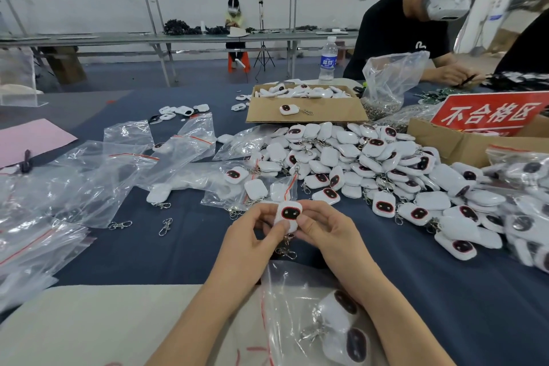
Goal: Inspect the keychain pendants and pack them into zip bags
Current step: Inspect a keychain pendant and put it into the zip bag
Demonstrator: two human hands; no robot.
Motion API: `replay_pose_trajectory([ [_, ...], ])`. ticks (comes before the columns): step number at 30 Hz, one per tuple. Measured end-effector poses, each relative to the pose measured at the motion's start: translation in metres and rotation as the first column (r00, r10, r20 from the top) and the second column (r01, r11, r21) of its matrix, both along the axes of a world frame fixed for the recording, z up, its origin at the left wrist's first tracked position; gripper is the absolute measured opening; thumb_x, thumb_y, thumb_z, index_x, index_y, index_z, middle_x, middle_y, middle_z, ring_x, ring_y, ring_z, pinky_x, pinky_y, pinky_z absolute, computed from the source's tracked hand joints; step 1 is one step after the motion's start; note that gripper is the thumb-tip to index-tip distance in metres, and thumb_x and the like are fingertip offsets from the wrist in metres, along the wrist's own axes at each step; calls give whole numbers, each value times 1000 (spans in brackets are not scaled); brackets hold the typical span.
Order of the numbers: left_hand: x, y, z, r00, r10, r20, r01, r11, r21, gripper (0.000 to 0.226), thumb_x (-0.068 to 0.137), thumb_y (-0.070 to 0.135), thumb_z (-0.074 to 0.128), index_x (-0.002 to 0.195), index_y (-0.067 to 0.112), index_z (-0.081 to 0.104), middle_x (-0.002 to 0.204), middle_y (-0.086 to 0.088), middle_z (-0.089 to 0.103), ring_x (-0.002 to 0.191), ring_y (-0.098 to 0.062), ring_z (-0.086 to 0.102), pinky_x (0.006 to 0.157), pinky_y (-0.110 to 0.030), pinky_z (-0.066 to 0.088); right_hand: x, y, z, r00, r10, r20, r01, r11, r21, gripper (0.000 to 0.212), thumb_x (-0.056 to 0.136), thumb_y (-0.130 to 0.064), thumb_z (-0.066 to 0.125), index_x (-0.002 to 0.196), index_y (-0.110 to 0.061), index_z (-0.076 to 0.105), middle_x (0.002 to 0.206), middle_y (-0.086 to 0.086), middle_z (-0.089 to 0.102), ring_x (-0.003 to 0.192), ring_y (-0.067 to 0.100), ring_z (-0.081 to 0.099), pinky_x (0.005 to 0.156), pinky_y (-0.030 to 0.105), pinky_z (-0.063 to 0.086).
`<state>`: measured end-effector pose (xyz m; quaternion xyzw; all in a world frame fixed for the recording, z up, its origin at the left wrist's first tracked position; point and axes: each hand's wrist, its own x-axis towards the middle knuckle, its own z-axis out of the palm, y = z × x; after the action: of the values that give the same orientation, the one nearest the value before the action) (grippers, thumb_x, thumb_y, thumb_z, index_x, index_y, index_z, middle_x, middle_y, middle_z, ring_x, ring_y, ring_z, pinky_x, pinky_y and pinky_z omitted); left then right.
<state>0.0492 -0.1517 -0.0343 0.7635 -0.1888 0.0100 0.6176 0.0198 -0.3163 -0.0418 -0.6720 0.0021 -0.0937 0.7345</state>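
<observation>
far l: pink sheet (32, 140), cut off by frame edge, dark cord at its near edge. beside it a spread of empty zip bags (98, 175) w/ red seal strips. they overlap so no count possible, and the nearest run out of frame. a few hold one pendant each; glare on the film hides the rest. two loose clasps (165, 226) lie on the blue table cloth (184, 252) just beside the bags.

ctr: left hand (246, 244) and right hand (332, 235) meet above the cloth, thumb + fingertips of each pinching the held pendant (289, 212) from either side. pendant upright, dark face w/ red rim toward camera; lower part hidden behind the thumbs. its clasp (286, 252) hangs below, between the wrists, partly hidden. at near edge: near zip bag (285, 285), right forearm crossing over it, bagged pendants (344, 303) seen thru film, at least two; bottom cut off.

behind ctr: open cardboard box (326, 114) w/ pendants inside, one resting on its front flap. water bottle (328, 59) beyond.

r: pendant heap (383, 157), faces up and down mixed, chains mostly buried. clear sack (392, 77) behind, metal rings at its base. red sign (487, 113) at a brown box (439, 140), r end cut off. filled bags (525, 169) far r, blurred. person in black shirt (398, 30) across the table, hands on sth too small to id.
</observation>
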Motion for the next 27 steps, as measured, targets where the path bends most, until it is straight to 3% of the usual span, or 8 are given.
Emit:
replay_pose_trajectory([
  [4, -1, 0, 0, 994, 79, 77, -81, 997, 15, 13, 92, 28, 71, 103, 36, 70, 94, 14, 69, 86, -6, 63, 72, -10, 46, 0, 2, 1, 999, 46, 27, -45, 998, -48, 31, 96, -21, 66, 126, -30, 65, 102, 1, 78, 105, 14, 72, 91, 25, 57],
  [7, -2, -1, -2, 978, 48, 204, -71, 992, 105, 9, 93, 28, 72, 98, 35, 72, 98, 18, 64, 93, -5, 63, 75, -10, 45, -1, 1, 0, 997, 39, 61, -39, 999, -6, 19, 96, -13, 66, 113, -19, 72, 103, 6, 78, 104, 22, 73, 89, 27, 58],
  [10, 0, -1, -3, 974, 43, 224, -75, 988, 137, 6, 91, 27, 74, 93, 33, 73, 97, 17, 63, 93, -6, 62, 74, -11, 43, -2, -2, -1, 997, 53, 50, -53, 999, -7, 13, 97, -10, 65, 105, -17, 72, 103, 9, 77, 106, 25, 72, 95, 33, 56],
  [14, 1, -1, -5, 977, 38, 209, -66, 989, 129, 9, 89, 25, 75, 91, 33, 73, 97, 18, 63, 91, -5, 62, 72, -12, 44, -3, -2, -1, 997, 65, 45, -63, 997, -49, 23, 99, -9, 62, 96, -28, 73, 103, 5, 78, 105, 20, 72, 95, 30, 55],
  [17, -1, -4, -4, 983, 29, 182, -54, 989, 134, 13, 92, 35, 72, 104, 40, 68, 101, 19, 64, 95, -2, 62, 74, -9, 44, -4, -1, 0, 996, 68, 49, -66, 997, -49, 21, 101, -11, 59, 99, -29, 70, 106, 4, 78, 107, 19, 72, 94, 24, 55],
  [22, -3, -1, 2, 999, -47, 3, 46, 987, 157, 36, 93, 56, 58, 124, 39, 61, 107, 24, 70, 101, 7, 63, 81, -6, 44, -6, -2, 0, 991, 127, 40, -128, 991, 29, 31, 102, -4, 54, 98, -32, 69, 131, -7, 68, 125, 13, 62, 110, 35, 46],
  [24, -1, -1, 1, 998, -57, -27, 60, 989, 137, 28, 97, 45, 61, 124, 39, 61, 109, 25, 70, 102, 8, 63, 83, -6, 45, -7, -4, -3, 986, 166, 27, -167, 985, 45, 29, 101, -1, 54, 109, -26, 67, 137, -8, 64, 128, 12, 59, 113, 34, 44],
  [27, -3, 0, 5, 999, -47, -10, 48, 994, 102, 28, 97, 21, 65, 120, 37, 62, 106, 22, 70, 96, 2, 64, 82, -11, 47, -8, -3, 2, 983, 180, 32, -181, 982, 46, 32, 101, -9, 57, 131, -21, 61, 126, -1, 71, 120, 15, 66, 102, 24, 50],
])
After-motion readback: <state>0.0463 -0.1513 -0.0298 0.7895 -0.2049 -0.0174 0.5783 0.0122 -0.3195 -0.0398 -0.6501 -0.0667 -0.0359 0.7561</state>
